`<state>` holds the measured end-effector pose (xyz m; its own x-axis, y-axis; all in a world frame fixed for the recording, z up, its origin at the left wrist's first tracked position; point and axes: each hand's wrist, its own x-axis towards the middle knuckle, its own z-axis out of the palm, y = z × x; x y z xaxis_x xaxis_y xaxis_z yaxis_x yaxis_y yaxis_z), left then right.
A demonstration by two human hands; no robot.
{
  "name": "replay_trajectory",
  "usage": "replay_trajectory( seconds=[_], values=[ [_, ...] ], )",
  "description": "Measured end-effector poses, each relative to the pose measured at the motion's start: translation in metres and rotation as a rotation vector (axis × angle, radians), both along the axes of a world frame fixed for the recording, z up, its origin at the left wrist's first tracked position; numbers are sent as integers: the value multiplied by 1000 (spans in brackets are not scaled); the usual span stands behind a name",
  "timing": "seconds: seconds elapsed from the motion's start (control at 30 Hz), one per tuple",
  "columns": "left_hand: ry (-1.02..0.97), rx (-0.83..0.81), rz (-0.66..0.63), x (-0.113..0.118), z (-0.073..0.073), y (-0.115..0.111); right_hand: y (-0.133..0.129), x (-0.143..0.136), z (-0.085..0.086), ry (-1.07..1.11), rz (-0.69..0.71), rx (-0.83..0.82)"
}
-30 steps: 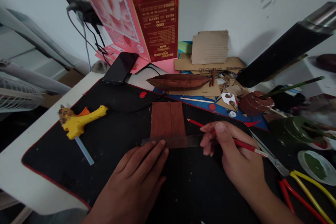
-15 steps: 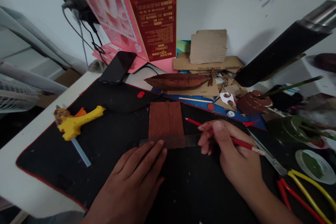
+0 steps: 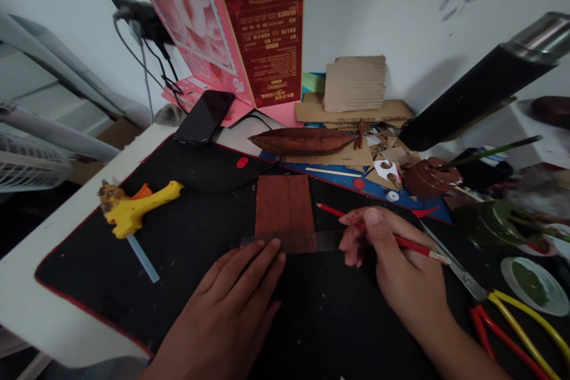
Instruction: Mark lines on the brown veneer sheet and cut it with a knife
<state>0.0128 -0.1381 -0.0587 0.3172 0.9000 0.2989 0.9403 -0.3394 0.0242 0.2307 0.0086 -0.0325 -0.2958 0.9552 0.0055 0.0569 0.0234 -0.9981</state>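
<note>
A reddish-brown painted rectangular piece (image 3: 284, 205) lies on the black mat, with a line running down it right of its middle. Across its near edge lies a clear ruler (image 3: 328, 241). My left hand (image 3: 231, 297) is flat, its fingertips pressing on the ruler's left part. In my right hand (image 3: 396, 261) is a red pencil (image 3: 414, 246), held between the fingers with its tip pointing left, close to the brown piece's right side. The fingers of that hand also reach the ruler's right end.
A yellow glue gun (image 3: 138, 208) lies at left, a phone (image 3: 205, 117) behind it. At the back sit a brown boat-shaped piece (image 3: 303, 141) and cardboard scraps (image 3: 354, 84). Scissors (image 3: 481, 291), paint jars (image 3: 431, 178) and a black cylinder (image 3: 476, 92) occupy the right side.
The whole view has shifted slightly, so things sit a little further right and lower. Both hands, the ruler and the pencil keep nearly the same places relative to the brown piece.
</note>
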Motion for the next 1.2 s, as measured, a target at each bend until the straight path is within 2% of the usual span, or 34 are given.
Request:
replay_trajectory(
  seconds=[0.6,0.9,1.2],
  values=[
    [0,-9,0,0,0,1,0,1,2,19,24,13],
    [-18,-10,-4,0,2,-1,-12,-4,-1,-52,214,63],
    [-30,-14,-9,-1,1,-2,-9,-12,3,-49,175,-29]
  ],
)
